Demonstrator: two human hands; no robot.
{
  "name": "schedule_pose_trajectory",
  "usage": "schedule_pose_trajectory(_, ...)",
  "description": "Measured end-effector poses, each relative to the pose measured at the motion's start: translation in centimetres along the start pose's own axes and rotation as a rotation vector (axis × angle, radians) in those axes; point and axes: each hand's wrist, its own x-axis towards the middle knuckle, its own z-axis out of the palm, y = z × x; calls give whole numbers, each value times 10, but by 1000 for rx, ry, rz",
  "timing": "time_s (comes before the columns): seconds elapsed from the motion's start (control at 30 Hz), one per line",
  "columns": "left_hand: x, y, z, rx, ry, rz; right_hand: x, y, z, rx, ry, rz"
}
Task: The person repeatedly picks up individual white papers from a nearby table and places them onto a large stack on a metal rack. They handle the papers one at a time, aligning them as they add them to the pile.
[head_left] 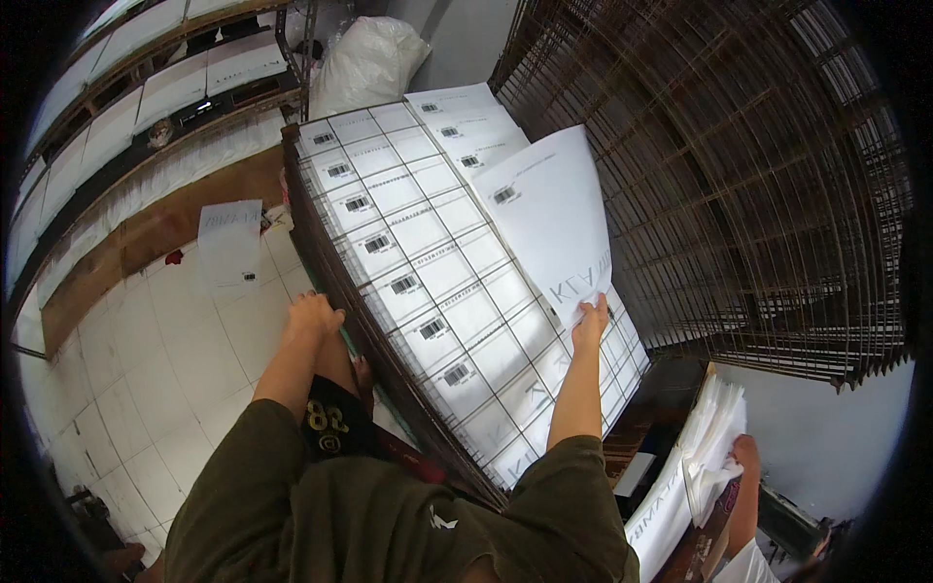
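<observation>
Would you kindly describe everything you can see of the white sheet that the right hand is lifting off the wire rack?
The white sheet looks like thin, matte paper or film, with a small barcode label near its upper left corner and faint grey lettering along its lower edge. It is tilted up off the wire rack, curling slightly. The right hand pinches its lower edge in a finger grip; its upper part overlaps similar sheets lying flat under the grid. The left hand rests on the rack's edge.

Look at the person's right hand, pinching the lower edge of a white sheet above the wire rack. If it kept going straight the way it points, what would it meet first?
Probably the white sheet itself, already between the right hand's fingers; it points up along it. Beyond lie more sheets on the wire rack, though depth is unclear.
</observation>
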Motion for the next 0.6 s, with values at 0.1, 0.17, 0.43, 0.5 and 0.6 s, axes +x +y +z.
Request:
schedule_pose_trajectory(0.1, 1, 1, 4, -9, 20, -35, 10, 16, 16, -86, 85, 59)
schedule_pose_trajectory(0.17, -2, 7, -4, 12, -20, -27, 3, 7, 28, -163, 133, 116)
schedule_pose_trajectory(0.43, 6, 13, -2, 35, -68, -68, 45, 30, 13, -204, 75, 83)
schedule_pose_trajectory(0.5, 6, 9, 0, 39, -51, -61, 46, 22, 20, -232, 48, 125)
schedule_pose_trajectory(0.6, 8, 12, -1, 16, -79, -38, 53, 25, 9, -208, 58, 89)
